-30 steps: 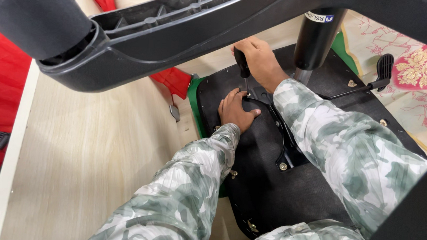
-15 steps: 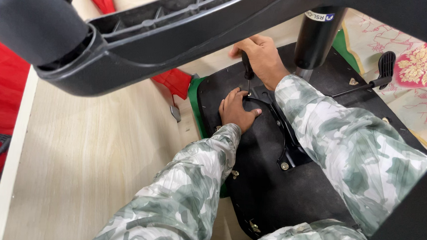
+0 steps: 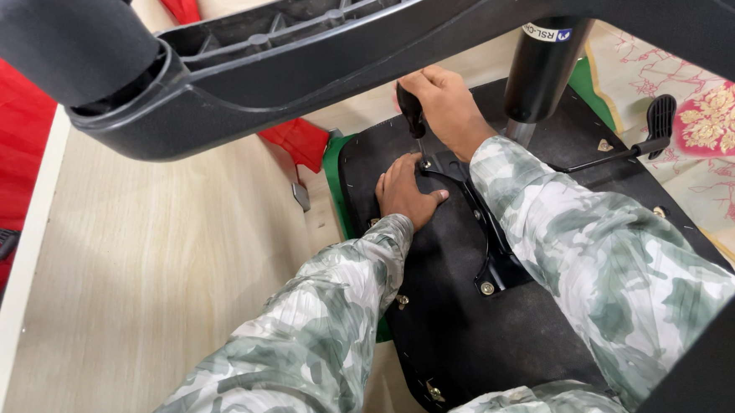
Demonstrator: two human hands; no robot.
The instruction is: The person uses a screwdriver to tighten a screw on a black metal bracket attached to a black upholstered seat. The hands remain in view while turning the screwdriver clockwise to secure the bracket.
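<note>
From the head camera, I'm gripping the screwdriver (image 3: 412, 110) in my right hand (image 3: 446, 106), fist wrapped round the handle, tip standing on a screw at the top of the metal bracket (image 3: 475, 229); my left hand (image 3: 403, 193) is lying flat, fingers together, pressing the black seat underside (image 3: 461, 337) just beside that screw; lower bracket screws are already sitting in, so this looks like a late one.

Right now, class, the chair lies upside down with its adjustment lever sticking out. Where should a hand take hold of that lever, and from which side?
Probably grip the lever at its flat, wide paddle end, coming from the far right side over the patterned cloth. The thin rod offers little to hold, and the right hand with its screwdriver, the left hand and the gas cylinder crowd the middle.
</note>
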